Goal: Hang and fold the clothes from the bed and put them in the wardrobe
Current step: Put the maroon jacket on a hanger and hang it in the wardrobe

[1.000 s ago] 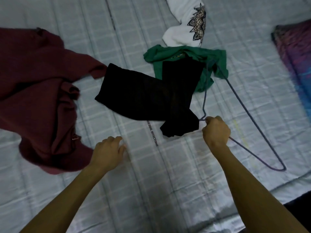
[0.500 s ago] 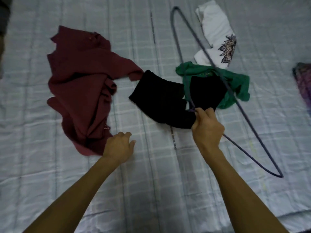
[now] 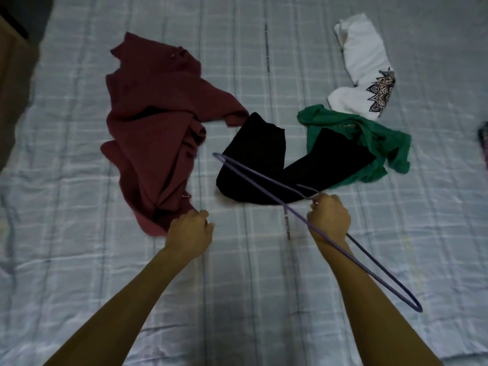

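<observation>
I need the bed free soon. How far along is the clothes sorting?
Nothing looks done: the maroon garment, black garment, green garment and white shirt all lie crumpled on the bed, none folded or hung. In hand: the right hand grips the purple hanger over the black garment; the left hand sits at the maroon hem, grip unclear. Left: hanging or folding all four, then the wardrobe, not in view.

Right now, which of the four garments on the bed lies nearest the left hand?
The maroon garment: its lower hem lies right at the left hand; the black garment, green garment and white garment lie farther right.
</observation>
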Demonstrator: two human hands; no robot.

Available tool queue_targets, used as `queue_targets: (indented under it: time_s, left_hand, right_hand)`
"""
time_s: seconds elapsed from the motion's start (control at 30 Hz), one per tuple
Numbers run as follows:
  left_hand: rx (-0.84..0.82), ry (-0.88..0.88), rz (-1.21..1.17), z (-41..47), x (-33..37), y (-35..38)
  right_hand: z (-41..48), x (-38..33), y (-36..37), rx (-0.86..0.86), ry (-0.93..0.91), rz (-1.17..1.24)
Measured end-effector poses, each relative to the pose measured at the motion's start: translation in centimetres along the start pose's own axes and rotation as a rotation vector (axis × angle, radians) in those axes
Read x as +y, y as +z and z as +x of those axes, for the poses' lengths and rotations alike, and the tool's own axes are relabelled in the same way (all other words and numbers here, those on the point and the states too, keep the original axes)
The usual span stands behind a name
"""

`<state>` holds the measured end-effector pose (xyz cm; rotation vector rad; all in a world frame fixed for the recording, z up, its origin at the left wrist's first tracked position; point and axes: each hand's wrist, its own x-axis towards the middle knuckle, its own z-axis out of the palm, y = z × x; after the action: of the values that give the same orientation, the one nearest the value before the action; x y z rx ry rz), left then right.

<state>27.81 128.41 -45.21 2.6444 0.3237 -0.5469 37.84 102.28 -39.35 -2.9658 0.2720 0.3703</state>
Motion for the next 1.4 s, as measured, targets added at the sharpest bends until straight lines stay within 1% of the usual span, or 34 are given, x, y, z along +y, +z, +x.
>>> queue_targets:
  time_s: [0.13,0.27,0.37,0.43,0.5,0.63,0.77,0.87,0.93,0.97,1.0,1.03,1.07,1.1,1.13,1.17,1.27,1.4]
  left_hand:
    - [0.002,0.013,0.037,0.4,1.3,0.8]
    - [0.026,0.005,0.116,1.6,0.6,0.3]
    - [0.087,-0.023,0.196,2.8,-1.1,-1.2]
    - [0.143,-0.061,0.244,3.8,-2.2,-2.4]
    - [0.181,-0.107,0.263,4.9,-3.0,-3.7]
    - [0.206,-0.214,0.236,7.1,-4.5,-5.4]
    - [0.211,-0.319,0.031,9.2,-5.5,-5.2]
    - [0.291,-0.427,-0.225,10.9,-6.1,-5.0]
    - [0.452,-0.573,-0.454,12.1,-6.1,-5.5]
    - [0.526,-0.682,-0.581,12.9,-6.5,-5.6]
    - [0.548,-0.798,-0.712,13.5,-6.8,-5.8]
    - [0.516,-0.885,-0.838,13.9,-7.2,-5.8]
    - [0.44,-0.928,-0.934,14.1,-7.6,-5.9]
    - [0.354,-0.922,-0.979,14.0,-7.8,-6.1]
    - [0.299,-0.885,-0.973,13.7,-7.9,-6.5]
    - [0.281,-0.831,-0.951,13.3,-7.9,-6.9]
    - [0.321,-0.627,-0.862,11.3,-6.3,-9.3]
    - [0.389,-0.333,-0.677,7.5,-2.7,-12.2]
  right_hand:
    - [0.2,1.7,-0.7,0.085,0.064,0.107]
    - [-0.5,-0.3,-0.8,0.276,-0.114,0.182]
    - [-0.9,-2.7,-0.8,0.354,-0.219,0.291]
    - [-1.0,-4.1,-0.5,0.369,-0.279,0.364]
    - [-1.0,-5.1,0.0,0.344,-0.348,0.418]
    - [-1.0,-6.7,1.1,0.306,-0.451,0.472]
    - [-1.1,-8.5,1.8,0.354,-0.5,0.48]
    - [-1.0,-9.5,2.0,0.338,-0.523,0.52]
    - [-1.1,-9.9,1.9,0.314,-0.523,0.544]
    - [-1.1,-10.0,1.8,0.3,-0.507,0.555]
    - [-1.3,-10.2,1.5,0.276,-0.473,0.565]
    - [-1.5,-10.4,1.2,0.243,-0.429,0.578]
    - [-1.7,-10.7,0.9,0.212,-0.388,0.593]
    - [-1.9,-10.9,0.4,0.194,-0.355,0.611]
    - [-2.2,-10.9,0.0,0.18,-0.326,0.634]
    - [-2.4,-10.9,-0.4,0.169,-0.3,0.666]
    - [-3.2,-10.8,-1.5,0.138,-0.252,0.743]
    - [-5.4,-11.0,-3.1,0.14,-0.268,0.754]
